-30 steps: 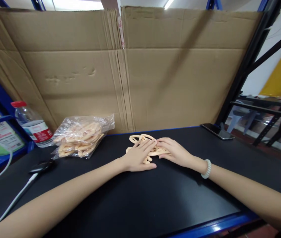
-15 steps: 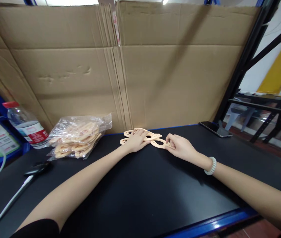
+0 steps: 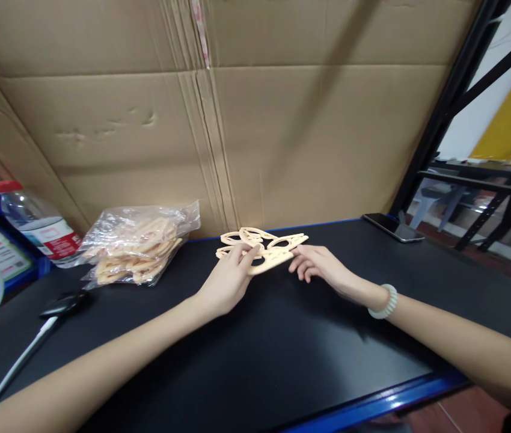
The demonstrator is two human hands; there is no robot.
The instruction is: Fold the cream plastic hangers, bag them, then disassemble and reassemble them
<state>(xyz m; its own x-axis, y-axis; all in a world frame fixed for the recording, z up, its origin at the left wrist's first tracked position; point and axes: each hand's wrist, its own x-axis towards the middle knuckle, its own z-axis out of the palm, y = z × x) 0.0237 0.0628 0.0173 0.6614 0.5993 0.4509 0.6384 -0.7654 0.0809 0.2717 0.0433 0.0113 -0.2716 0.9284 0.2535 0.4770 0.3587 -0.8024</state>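
Note:
A small pile of pale peach, oval open-frame plastic pieces [image 3: 260, 243] lies on the black table top [image 3: 260, 355] near the cardboard wall. My left hand [image 3: 226, 282] pinches one of these pieces by its near end, with the thumb on top. My right hand [image 3: 316, 267] rests on the table just right of the pile, fingers loosely curled and touching the end of the same piece. A pale bead bracelet is on my right wrist.
A clear plastic bag of the same peach pieces [image 3: 136, 243] sits at the left. Further left are a water bottle [image 3: 34, 222], a black object with a white cable [image 3: 59, 304] and blue shelving. A phone [image 3: 393, 227] lies at the right rear. Cardboard [image 3: 237, 120] walls the back.
Both hands pushed the pile away toward the cardboard. My left hand went from lying flat on the pieces to pinching one. My right hand loosened its hold.

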